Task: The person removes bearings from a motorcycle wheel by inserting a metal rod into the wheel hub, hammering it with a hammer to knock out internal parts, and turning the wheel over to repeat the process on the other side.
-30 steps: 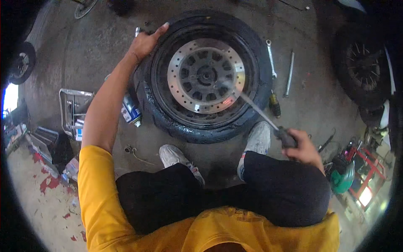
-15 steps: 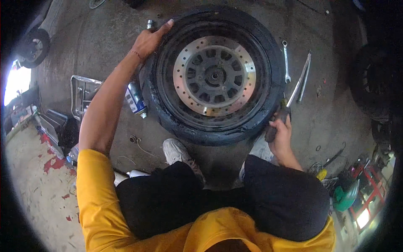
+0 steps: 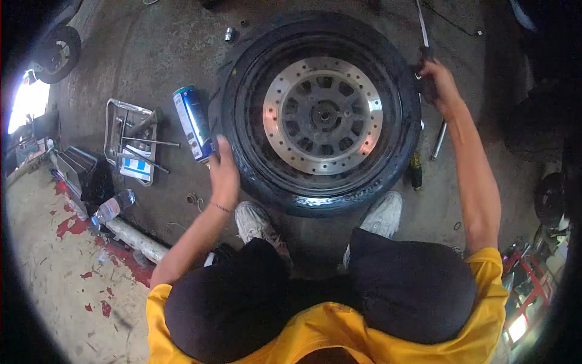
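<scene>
Between my feet and beyond them lies a black-tyred wheel (image 3: 248, 73) with a drilled silver brake disc (image 3: 280, 97). At its left side my left hand (image 3: 224, 173) is closed on the nozzle end of a blue spray can (image 3: 193, 121), its fingertips partly hidden. Out at the wheel's upper right, my right hand (image 3: 439, 82) grips the dark handle of a long-bladed screwdriver (image 3: 422, 24), blade pointing away from me. A yellow-black screwdriver (image 3: 416, 171) and a steel bar (image 3: 438, 142) lie right of the tyre.
A socket (image 3: 230, 34) sits above the tyre's left. A metal frame (image 3: 112, 130) with tools, a plastic bottle (image 3: 112, 206) and a pale tube (image 3: 136, 239) lie left. Other wheels (image 3: 57, 51) stand at the edges; red metalwork (image 3: 527, 273) is at lower right.
My left hand has left the tyre's upper-left edge, come down to the spray can and lifted it. My right hand has swung forward and rightward with the screwdriver, away from the disc.
</scene>
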{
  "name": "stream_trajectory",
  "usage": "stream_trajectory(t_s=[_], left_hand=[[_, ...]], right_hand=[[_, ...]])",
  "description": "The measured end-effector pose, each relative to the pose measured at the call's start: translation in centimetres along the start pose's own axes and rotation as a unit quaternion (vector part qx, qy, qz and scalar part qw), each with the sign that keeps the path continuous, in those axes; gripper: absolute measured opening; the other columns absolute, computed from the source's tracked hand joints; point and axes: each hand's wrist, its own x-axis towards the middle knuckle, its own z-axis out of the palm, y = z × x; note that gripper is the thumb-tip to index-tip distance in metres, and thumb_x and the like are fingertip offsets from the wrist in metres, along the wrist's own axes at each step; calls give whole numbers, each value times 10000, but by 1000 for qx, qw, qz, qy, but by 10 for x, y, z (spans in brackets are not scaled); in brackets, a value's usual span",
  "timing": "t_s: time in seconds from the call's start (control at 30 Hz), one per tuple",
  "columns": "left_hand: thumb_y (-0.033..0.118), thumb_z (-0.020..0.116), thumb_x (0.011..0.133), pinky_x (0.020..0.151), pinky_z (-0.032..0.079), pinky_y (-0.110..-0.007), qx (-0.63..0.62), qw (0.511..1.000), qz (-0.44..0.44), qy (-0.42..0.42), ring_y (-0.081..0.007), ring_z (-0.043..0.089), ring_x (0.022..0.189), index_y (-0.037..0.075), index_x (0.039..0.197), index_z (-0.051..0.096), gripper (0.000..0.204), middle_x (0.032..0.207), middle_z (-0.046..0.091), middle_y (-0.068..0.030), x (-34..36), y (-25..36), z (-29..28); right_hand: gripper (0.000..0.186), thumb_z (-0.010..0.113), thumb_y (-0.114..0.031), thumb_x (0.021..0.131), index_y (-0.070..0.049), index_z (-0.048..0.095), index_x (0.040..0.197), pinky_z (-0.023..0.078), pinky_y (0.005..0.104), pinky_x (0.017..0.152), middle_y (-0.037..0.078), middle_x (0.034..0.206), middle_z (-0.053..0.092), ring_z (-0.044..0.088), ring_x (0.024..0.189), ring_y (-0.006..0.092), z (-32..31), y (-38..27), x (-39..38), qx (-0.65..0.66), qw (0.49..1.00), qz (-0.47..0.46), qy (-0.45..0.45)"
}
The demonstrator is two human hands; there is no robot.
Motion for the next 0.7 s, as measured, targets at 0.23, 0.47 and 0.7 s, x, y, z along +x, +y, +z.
stream_trajectory(t_s=[0.23, 0.47, 0.7], left_hand=[[695, 273, 930, 1052, 324, -427, 38, 968, -142, -206, -432, 477, 1222, -108, 1323, 430, 908, 1257, 496, -361, -28, -44, -39], [590, 504, 903, 806, 503, -465, 480, 830, 207, -195, -407, 658, 860, -33, 1000, 681, 655, 831, 661, -269, 31, 119, -77], [630, 388, 932, 986, 433, -471, 532, 712, 429, -162, -401, 596, 1097, -24, 1251, 559, 747, 1116, 625, -276, 131, 170, 14]], right_hand=[[707, 615, -160, 746, 30, 421, 1399, 484, 324, 744, 79, 867, 615, 590, 793, 164, 21, 1, 0, -90, 990, -89, 55], [511, 644, -234, 849, 56, 506, 1247, 469, 299, 603, 65, 832, 644, 606, 704, 150, -20, 40, -206, -261, 951, -109, -122], [508, 628, -329, 912, 86, 559, 1196, 479, 364, 602, 183, 720, 636, 625, 627, 221, 36, 40, -264, -375, 908, 22, -183]])
